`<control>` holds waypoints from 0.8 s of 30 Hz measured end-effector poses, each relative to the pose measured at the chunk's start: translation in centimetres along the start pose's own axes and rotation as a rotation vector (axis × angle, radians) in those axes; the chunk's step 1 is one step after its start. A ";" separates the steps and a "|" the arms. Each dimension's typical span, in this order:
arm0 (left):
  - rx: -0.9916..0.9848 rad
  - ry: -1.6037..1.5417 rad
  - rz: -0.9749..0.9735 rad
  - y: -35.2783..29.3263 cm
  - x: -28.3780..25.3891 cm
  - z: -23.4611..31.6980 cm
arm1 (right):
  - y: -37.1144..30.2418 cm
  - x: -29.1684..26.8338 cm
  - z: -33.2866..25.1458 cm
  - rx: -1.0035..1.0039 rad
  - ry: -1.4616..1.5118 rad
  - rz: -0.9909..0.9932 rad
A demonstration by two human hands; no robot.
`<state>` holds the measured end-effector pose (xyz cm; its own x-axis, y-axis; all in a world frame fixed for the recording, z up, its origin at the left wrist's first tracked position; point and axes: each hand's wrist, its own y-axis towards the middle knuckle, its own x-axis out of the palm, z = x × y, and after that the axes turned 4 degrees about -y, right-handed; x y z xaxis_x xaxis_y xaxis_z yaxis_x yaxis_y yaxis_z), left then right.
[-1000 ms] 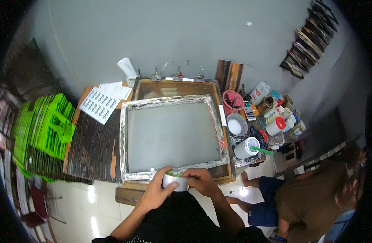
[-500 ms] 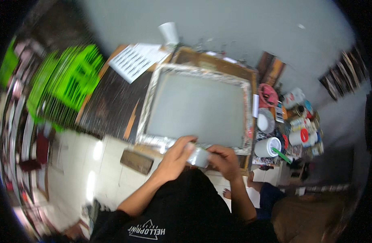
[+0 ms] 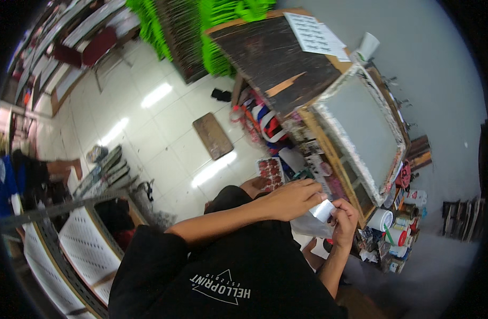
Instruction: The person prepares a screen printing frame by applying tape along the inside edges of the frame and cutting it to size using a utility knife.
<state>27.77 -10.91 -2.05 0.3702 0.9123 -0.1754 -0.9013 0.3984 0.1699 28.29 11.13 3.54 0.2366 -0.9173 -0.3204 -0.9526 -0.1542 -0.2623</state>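
Tape roll [image 3: 322, 210], small and whitish, is held between both hands in front of the black shirt: the left hand [image 3: 291, 199] is closed over it, the right hand [image 3: 344, 217] pinches its edge, though the grip is blurred. Beyond, white tubs [image 3: 383, 219] are stacked beside the framed screen [image 3: 361, 127] on the bench [image 3: 270, 58]; a white printed sheet [image 3: 313, 34] lies farthest.
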 end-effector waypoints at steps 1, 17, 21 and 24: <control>0.069 0.110 0.064 -1.7 0.3 -0.7 | -0.8 1.1 0.3 0.005 0.003 -0.010; 0.079 -0.432 0.098 -15.6 0.3 -0.7 | -8.4 10.2 -0.7 -0.031 -0.112 -0.087; 0.082 -0.305 0.065 -14.8 -1.7 0.7 | -8.2 10.4 -1.8 -0.127 -0.195 -0.114; 0.035 -0.277 -0.019 -13.9 -2.6 1.2 | -8.2 10.9 -2.9 -0.148 -0.150 -0.106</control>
<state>39.60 -18.75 -2.76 0.4387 0.8939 0.0921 -0.8871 0.4145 0.2029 38.14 1.37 4.86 0.3517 -0.8301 -0.4328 -0.9361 -0.3087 -0.1685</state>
